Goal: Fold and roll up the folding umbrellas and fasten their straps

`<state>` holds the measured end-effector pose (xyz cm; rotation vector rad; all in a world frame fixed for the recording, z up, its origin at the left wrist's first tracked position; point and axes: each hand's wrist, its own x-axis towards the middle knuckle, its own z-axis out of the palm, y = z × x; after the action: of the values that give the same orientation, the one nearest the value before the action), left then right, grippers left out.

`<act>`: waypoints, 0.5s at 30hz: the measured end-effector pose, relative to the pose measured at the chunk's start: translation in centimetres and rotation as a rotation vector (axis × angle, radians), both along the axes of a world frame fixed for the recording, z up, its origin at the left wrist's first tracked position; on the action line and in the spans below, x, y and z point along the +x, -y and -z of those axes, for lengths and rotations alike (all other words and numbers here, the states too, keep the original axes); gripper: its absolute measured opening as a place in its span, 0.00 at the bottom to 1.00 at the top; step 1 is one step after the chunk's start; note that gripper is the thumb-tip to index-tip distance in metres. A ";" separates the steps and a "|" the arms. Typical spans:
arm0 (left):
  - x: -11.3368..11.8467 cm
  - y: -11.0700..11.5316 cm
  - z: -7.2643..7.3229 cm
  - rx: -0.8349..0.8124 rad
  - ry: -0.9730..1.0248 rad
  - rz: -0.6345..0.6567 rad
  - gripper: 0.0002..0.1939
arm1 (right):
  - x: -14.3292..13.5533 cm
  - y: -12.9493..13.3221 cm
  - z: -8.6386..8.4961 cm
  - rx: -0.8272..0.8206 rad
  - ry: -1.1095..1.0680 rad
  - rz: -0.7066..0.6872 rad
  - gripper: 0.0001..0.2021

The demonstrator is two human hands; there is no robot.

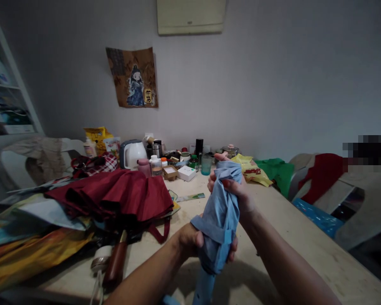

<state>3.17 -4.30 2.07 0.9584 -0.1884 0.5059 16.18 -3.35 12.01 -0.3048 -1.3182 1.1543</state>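
Note:
A light blue umbrella (220, 212), folded and wrapped round itself, is held up in front of me over the table. Its blue handle (204, 288) points down toward me. My left hand (192, 239) grips the lower part of the cloth, near the strap, with fingertips showing on the far side. Higher up, my right hand (241, 190) is wrapped round the gathered cloth. To the left lies a dark red umbrella (123, 195), loosely folded, with a brown handle (117, 258) toward the near edge.
On the table (263, 224), more umbrellas lie at left, including a yellow-orange one (51, 250). A kettle (135, 153), bottles, small boxes (186, 173), a teal glass (206, 164) and a yellow bag (252, 169) stand toward the wall. Chairs stand on both sides.

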 end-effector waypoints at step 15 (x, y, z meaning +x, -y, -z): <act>-0.9 0.9 -1.4 -0.100 -0.288 -0.418 0.35 | -1.2 0.5 -0.2 -0.178 -0.039 -0.056 0.61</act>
<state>2.29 -5.21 3.49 0.9638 0.3005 0.7440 14.95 -3.80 12.21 -0.3752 -1.1990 1.3223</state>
